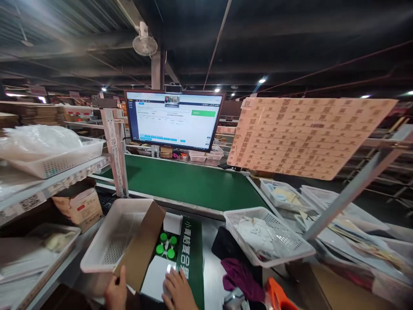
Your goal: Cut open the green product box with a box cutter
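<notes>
A cardboard box (151,280) stands on the metal table in front of me, its lid flaps raised. Inside show several green-capped bottles (166,245), partly covered by a white inner panel. The box's brown flap (142,245) leans to the left; a green flap with white characters (192,258) lies to the right. My left hand (116,292) is closed at the near lower edge of the brown flap, thumb up against it. My right hand (179,288) lies with fingers spread over the white panel and the edge of the green flap, holding nothing.
Behind the box is a white basket (97,241); another basket (264,237) with white items stands right. A purple cloth (240,280) and an orange tool (279,297) lie right of the box. Beyond run a green conveyor belt (193,181) and a monitor (171,122).
</notes>
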Action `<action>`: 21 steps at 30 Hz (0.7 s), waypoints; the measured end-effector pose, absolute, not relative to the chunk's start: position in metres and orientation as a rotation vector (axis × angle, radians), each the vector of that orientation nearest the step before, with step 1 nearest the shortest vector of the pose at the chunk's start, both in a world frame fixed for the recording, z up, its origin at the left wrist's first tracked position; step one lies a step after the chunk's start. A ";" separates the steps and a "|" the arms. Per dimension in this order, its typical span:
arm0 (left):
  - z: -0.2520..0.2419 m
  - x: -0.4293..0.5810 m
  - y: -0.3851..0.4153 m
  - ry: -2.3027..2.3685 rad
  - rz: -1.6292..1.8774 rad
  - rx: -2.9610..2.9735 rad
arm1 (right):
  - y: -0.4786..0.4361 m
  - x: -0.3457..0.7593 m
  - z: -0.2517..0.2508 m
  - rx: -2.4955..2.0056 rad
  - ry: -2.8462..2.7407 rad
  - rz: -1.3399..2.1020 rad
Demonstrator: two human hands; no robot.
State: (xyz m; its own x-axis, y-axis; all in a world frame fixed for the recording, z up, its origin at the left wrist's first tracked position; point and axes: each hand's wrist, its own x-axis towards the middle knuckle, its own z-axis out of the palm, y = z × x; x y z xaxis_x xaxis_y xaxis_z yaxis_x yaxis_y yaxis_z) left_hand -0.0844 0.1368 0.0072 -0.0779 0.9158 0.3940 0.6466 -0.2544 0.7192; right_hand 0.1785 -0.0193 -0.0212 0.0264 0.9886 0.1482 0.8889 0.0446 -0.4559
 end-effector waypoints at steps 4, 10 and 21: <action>0.031 -0.097 0.135 1.788 0.919 1.781 | -0.016 0.199 0.043 -1.856 -2.099 0.220; 0.086 -0.105 0.124 1.907 0.704 1.942 | -0.089 0.264 0.122 -1.878 -1.941 0.007; 0.138 0.016 0.076 0.801 1.255 2.226 | -0.124 0.230 0.058 -2.462 -1.277 0.356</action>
State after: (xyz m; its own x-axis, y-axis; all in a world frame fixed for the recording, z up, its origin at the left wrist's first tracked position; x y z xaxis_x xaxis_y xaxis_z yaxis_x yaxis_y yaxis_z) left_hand 0.0162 0.0760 0.1380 0.4147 0.6805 0.6041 0.2611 -0.7249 0.6374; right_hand 0.2304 -0.1243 0.0581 0.5638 0.8235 -0.0631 0.7372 -0.5362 -0.4111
